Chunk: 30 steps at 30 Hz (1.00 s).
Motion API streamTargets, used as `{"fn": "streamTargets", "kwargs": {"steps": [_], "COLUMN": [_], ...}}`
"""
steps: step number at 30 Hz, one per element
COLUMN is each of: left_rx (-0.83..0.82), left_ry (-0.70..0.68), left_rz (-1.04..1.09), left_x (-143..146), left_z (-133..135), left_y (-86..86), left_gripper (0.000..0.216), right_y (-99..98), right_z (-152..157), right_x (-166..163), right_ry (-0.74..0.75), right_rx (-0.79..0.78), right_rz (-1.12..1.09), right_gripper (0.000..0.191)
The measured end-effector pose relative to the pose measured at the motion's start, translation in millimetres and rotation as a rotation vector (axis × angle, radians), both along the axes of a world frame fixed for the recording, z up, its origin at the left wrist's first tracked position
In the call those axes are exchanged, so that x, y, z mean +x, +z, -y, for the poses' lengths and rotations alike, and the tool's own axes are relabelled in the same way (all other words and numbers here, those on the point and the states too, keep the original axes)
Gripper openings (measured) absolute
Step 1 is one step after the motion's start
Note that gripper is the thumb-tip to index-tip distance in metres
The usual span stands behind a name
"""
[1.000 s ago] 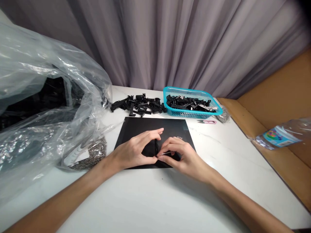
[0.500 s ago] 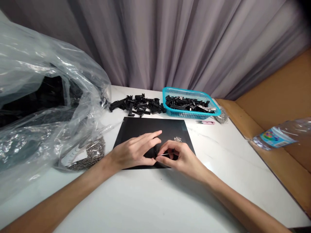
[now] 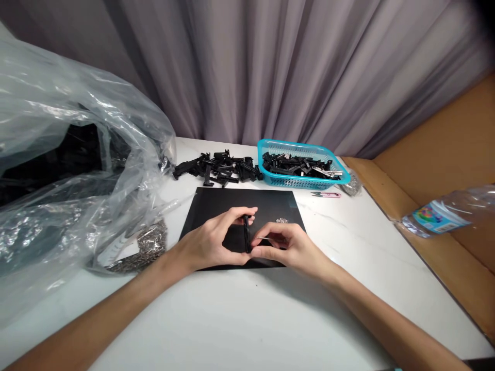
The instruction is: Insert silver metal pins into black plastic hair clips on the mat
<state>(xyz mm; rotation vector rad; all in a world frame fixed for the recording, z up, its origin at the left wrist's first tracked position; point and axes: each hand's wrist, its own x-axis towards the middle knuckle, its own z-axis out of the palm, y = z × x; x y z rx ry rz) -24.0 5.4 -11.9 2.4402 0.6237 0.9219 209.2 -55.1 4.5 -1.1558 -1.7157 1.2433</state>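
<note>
Two bare hands work on one black part, held above the mat and slanting slightly from upright. The left hand is clamped on it lengthwise, thumb at the near end and a fingertip by the far end. The right hand has thumb and forefinger brought together at the part's near end, with one thin metal rod held among its fingers; whether a smaller piece sits between those tips cannot be told. The step looks like fine fitting or adjusting at that near end, and the next move seems to call for a steady left grip and small, well-aligned fingertip pressure from the right. Counted out: one mat, with one small heap of metal bits on it; one loose pile of black parts and one blue basket of more, both too tangled to count; one pair of snips; one bottle; one big bag at the left; and two lots of bagged metal pieces, one left, one right.
</note>
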Motion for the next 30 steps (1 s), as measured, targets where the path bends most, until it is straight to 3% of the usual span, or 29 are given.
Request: {"fn": "streamTargets", "kwargs": {"steps": [7,18,22,27,30], "left_rx": [-0.061,-0.199,-0.133,0.069,0.185], "left_ry": [0.013,0.001,0.013,0.044,0.071], "left_rz": [0.045,0.200,0.196,0.098,0.060], "left_x": [7,10,8,3,1], "left_z": [4,-1,-1,3,6], "left_y": [7.1,0.5,0.9,4.1,8.5], "left_gripper": [0.077,0.074,0.076,0.074,0.071], "right_y": [14.8,13.9,12.2,8.0,6.7], "right_z": [2,8,9,3,1], "right_x": [3,-2,-3,0,2], "right_ry": [-0.142,-0.037,-0.041,0.020,0.050], "right_rx": [0.183,0.255,0.155,-0.130,-0.204], "right_rz": [-0.035,-0.117,-0.128,-0.163,-0.161], "right_gripper": [0.026,0.013,0.016,0.030,0.036]}}
